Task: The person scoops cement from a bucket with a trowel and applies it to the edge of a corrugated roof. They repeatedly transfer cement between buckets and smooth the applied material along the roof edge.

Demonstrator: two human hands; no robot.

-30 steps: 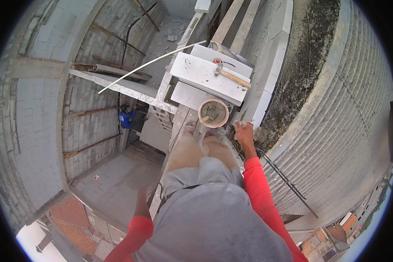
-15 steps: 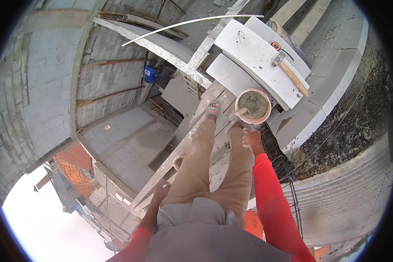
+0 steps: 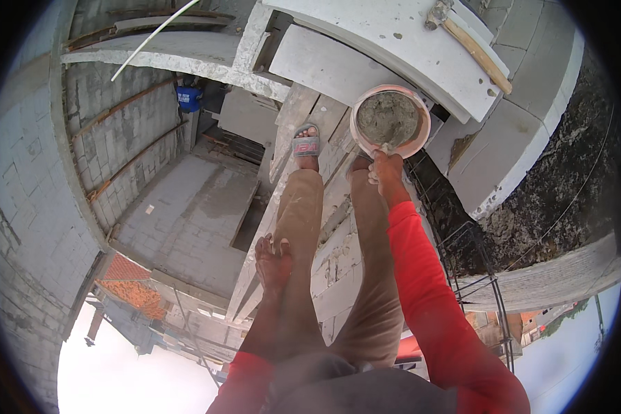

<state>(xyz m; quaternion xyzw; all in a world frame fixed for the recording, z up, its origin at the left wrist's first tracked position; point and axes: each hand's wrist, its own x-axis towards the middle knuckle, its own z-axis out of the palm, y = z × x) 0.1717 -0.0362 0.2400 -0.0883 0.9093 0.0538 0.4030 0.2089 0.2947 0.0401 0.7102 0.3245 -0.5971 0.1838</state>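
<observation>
Looking down on big white slabs (image 3: 393,27) across the upper centre and right. Just below, right of upper centre, a round bucket (image 3: 423,131) with grey mortar (image 3: 386,114) inside. On the top slab, upper right, a wooden-handled hammer (image 3: 476,55). At the bucket's lower rim, the right hand (image 3: 386,176), fingers curled; cannot tell on what. Left of lower centre, over a brown trouser leg (image 3: 300,200), the left hand (image 3: 274,265), fingers slightly apart.

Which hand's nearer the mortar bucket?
Right. The right hand is at the near edge of the bucket; the left hand is well apart from it, lower left in view, by the left leg.
</observation>
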